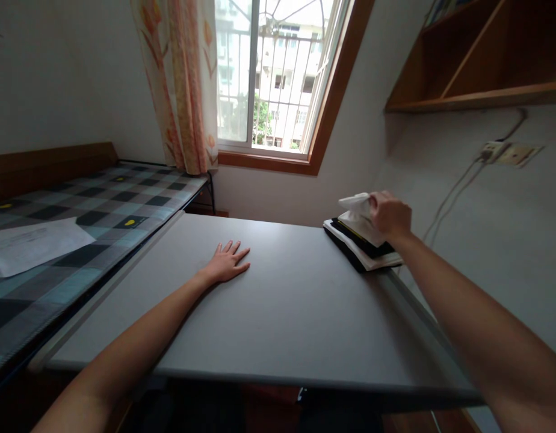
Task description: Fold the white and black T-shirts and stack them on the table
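My left hand [227, 263] lies flat on the pale grey table [269, 319], its fingers spread and nothing under it that I can see. Over at the table's far right corner, my right hand [390, 215] is closed on a white cloth [360, 225], pinching its upper part. That cloth rests on a stack of folded black and white cloth items [359, 255], which look like clothes. Part of the white cloth is raised to the left of my fingers. My right hand and wrist hide the right side of the stack.
Left of the table is a bed with a checked cover [120, 210] and white paper sheets [38, 243] on it. A window [278, 78] and flowered curtain [188, 90] are behind. Wooden shelves [481, 99] overhang the right side, above a wall socket [494, 151] with a hanging cord.
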A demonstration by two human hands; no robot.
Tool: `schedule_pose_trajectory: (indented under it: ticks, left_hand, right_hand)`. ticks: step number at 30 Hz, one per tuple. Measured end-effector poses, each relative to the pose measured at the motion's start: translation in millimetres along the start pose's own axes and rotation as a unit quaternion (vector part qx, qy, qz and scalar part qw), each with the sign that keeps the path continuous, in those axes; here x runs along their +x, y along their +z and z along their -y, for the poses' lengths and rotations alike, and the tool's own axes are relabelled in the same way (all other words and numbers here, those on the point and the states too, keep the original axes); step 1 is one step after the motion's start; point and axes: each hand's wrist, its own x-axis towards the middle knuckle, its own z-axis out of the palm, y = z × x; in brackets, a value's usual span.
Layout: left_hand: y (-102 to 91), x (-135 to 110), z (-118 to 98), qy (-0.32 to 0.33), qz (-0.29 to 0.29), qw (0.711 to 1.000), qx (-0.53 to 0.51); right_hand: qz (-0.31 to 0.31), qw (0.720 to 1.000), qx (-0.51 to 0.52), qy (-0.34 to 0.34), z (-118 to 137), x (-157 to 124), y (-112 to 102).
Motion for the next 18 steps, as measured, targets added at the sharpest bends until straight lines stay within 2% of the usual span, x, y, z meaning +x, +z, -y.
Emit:
schedule_pose_trajectory:
  ticks: [2, 5, 9, 12, 15, 18]
  left_hand:
    - [0.9, 0, 1, -0.002, -0.005, 1.000, -0.002]
    - [-1.8, -2, -1, 0.008, -0.041, 0.999, -0.016]
    - [-17.2, -10, -21, 0.104, -0.136, 0.981, -0.089]
    - [-31.9, -13, -49, 0.144, -0.189, 0.948, -0.214]
    - [-43.6, -7, -76, 0.128, -0.192, 0.917, -0.325]
    - [-53.6, 6, -92, 0.075, -0.175, 0.929, -0.316]
  right_hand:
    - [-0.053, 0.995, 0.083, -0.009, 16, 11, -18]
    - [-0.065, 0.983, 0.167, -0.036, 43, 25, -37]
    - [-0.065, 0.959, 0.276, -0.025, 82, 33, -46]
    - [-0.064, 0.915, 0.398, -0.016, 108, 34, -47]
    - [-0.027, 0.861, 0.508, -0.019, 128, 32, -51]
    - [0.022, 0.823, 0.568, -0.014, 144, 26, -58]
